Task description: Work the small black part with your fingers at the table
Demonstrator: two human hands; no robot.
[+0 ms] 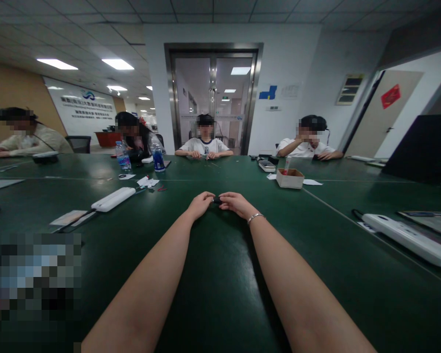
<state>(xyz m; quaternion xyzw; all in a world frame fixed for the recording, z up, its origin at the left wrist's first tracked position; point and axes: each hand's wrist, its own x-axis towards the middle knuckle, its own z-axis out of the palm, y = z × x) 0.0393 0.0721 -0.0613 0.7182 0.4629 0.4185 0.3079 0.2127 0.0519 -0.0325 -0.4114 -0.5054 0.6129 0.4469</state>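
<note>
We find a two-handed hold at ctr. of frame. The left hand [201, 206] and right hand [237, 204], the latter w/ a bracelet [255, 217] at the wrist, face each other over the table [220, 279]; a small dark object [216, 200] sits betw. their fingertips. Fingers of both: narrow, apparently pinching the obj. from either side.

Step in hand, in our judgement: close handling of the obj. w/ both hands. Next move, we'd say, calls for one side holding steady while the other adjusts its grip, w/o letting the obj. slip.

Not verified: type of obj., any markings or separate parts; too small, too dark, partly covered by fingers. We can't tell whether it touches the table, nor the exact thumb contact. Forearms [147, 274] cut off at bottom edge. Lower left is pixelated, contents unreadable. Dark panel [422, 149], far right, runs out of frame. Papers [147, 182], left of ctr.: any print illegible. Co-worker's hands [195, 154], upper ctr.: too far off to confirm what's held.
</note>
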